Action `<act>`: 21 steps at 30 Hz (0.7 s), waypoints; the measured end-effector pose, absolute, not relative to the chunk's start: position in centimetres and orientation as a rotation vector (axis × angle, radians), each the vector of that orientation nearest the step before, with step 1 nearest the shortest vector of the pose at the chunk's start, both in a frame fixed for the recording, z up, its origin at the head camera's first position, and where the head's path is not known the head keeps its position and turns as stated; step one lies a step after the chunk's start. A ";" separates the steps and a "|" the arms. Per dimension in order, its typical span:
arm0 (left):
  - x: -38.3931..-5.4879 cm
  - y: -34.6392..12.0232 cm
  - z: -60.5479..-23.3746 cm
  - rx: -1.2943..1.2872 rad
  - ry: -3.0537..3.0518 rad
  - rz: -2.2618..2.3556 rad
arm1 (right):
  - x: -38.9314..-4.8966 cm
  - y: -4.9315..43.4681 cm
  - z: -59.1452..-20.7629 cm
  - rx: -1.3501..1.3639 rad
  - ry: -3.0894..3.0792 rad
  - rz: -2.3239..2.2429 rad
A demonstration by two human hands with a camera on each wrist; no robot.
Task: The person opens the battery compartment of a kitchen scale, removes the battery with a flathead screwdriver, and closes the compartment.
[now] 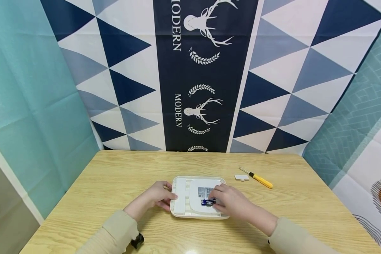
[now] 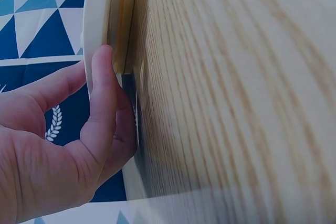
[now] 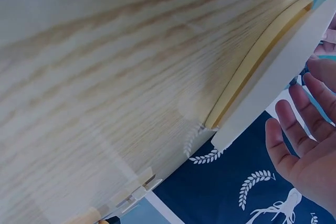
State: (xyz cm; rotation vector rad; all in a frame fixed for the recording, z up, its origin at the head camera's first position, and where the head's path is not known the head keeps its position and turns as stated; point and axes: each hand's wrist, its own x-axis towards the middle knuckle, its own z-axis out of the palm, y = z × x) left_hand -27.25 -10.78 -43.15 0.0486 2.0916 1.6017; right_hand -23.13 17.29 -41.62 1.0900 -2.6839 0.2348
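A white plastic device, like a kitchen scale turned underside up, lies on the wooden table with a printed label on its back. My left hand grips its left edge, thumb on top and fingers at the side and below; the left wrist view shows this hand along the rim. Over the device's right half, my right hand pinches a dark blue battery at the battery compartment, which its fingers partly hide. In the right wrist view, this hand's other fingers are loosely bent.
Right of the device, a small white battery cover lies flat. Beside it rests a screwdriver with a yellow handle, its shaft towards the back left. The wooden table ends at a patterned cloth hanging behind.
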 end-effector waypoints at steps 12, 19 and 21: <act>-27.1 -10.7 -43.0 0.052 2.083 1.607 | -23.6 17.3 -42.0 1.199 -2.514 0.177; -27.1 -10.8 -43.1 0.053 2.090 1.602 | -23.6 17.1 -42.1 1.183 -2.471 0.074; -27.1 -10.8 -43.1 0.056 2.088 1.603 | -23.5 17.1 -42.0 1.185 -2.448 0.048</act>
